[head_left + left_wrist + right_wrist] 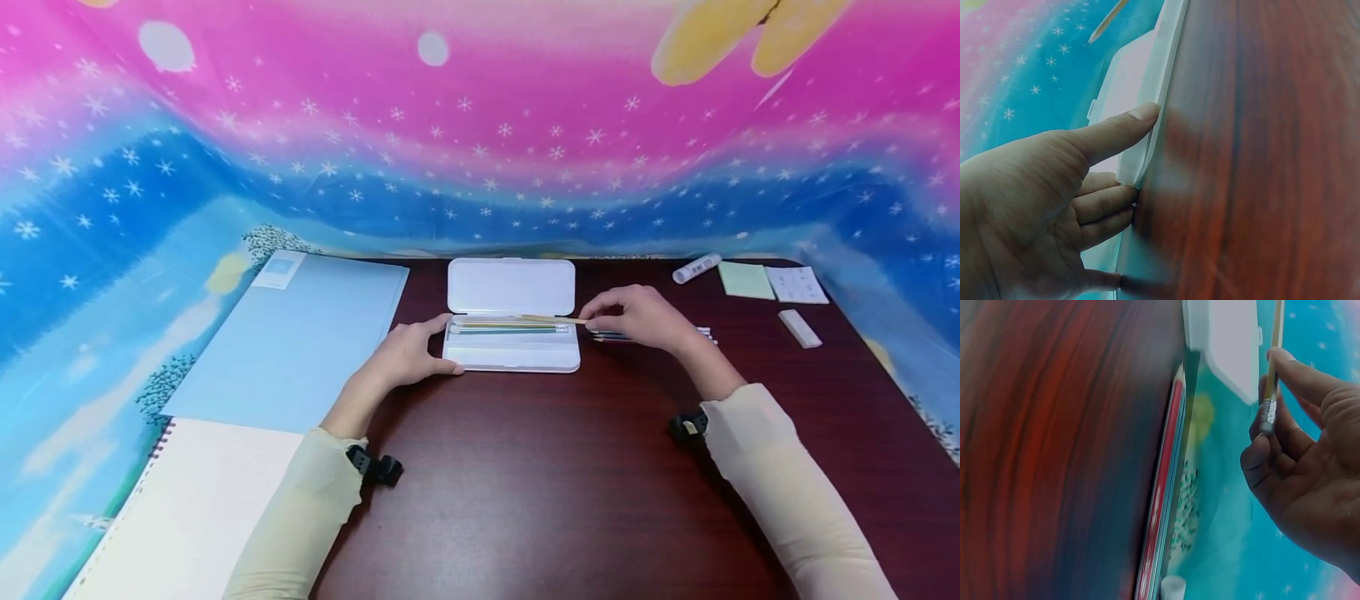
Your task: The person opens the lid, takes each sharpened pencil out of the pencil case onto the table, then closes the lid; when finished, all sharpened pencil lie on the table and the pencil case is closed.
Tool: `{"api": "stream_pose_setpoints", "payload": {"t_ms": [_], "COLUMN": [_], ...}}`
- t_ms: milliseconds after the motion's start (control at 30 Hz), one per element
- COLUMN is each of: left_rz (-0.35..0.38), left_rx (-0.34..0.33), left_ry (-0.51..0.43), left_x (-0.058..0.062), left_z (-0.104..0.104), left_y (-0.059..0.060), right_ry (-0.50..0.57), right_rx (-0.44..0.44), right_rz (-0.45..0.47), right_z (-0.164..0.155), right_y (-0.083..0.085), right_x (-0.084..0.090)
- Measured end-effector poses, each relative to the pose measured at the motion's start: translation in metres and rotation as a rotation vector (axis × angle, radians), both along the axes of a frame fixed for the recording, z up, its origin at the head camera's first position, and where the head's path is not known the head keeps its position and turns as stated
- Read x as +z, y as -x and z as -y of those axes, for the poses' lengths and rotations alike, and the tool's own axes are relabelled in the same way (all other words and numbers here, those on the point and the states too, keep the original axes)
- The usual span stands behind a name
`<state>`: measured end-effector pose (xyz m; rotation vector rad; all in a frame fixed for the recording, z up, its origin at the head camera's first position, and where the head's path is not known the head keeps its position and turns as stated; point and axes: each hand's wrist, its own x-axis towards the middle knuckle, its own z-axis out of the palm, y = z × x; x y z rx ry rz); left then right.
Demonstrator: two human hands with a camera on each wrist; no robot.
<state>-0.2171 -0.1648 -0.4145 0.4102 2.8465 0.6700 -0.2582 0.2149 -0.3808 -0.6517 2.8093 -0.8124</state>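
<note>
A white pencil case (513,333) lies open near the middle of the dark wooden desk (525,483), its lid (512,286) flipped back toward twelve o'clock and a few pencils resting lengthwise in its tray. The right hand (637,318) pinches a yellow pencil (552,319) by its metal-banded end between thumb and fingertips, holding it level over the tray's three o'clock end; the right wrist view shows the pencil (1270,369) running past the case's white edge. The left hand (408,354) rests against the case's nine o'clock end, fingers loosely spread, the thumb laid along the far corner and the fingertips (1124,195) touching the near edge. Just behind the right hand, at three o'clock from the case, a small bunch of coloured pencils (701,334) lies on the desk. At nine o'clock sits a pale blue folder (300,333), with a spiral sketch pad (187,508) below it at about eight. Out toward two o'clock lie a glue stick (697,267), a green sticky-note pad (746,280), a white sheet of stickers (797,284) and a white eraser (799,327). A pink and blue starry cloth (480,133) hangs behind the desk.
</note>
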Motion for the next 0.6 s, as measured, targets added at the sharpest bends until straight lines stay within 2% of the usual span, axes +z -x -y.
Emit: {"api": "stream_pose_setpoints", "payload": {"t_ms": [233,367,600], "left_rz": [0.01,0.012,0.011], "left_rx": [-0.002,-0.001,0.0], "left_ry": [0.0,-0.002,-0.004], "left_x": [0.001,0.001,0.0], "left_z": [-0.001,-0.002,-0.001], "left_y": [-0.001,-0.002,-0.001], "right_ry": [0.038,0.043,0.039], "right_rx": [-0.1,-0.13,-0.158], "right_rz": [0.03,0.054,0.17], "right_z": [-0.036,-0.058,-0.092], "right_y": [-0.006,-0.011,-0.014], "right_x": [-0.001,-0.003,-0.007]}}
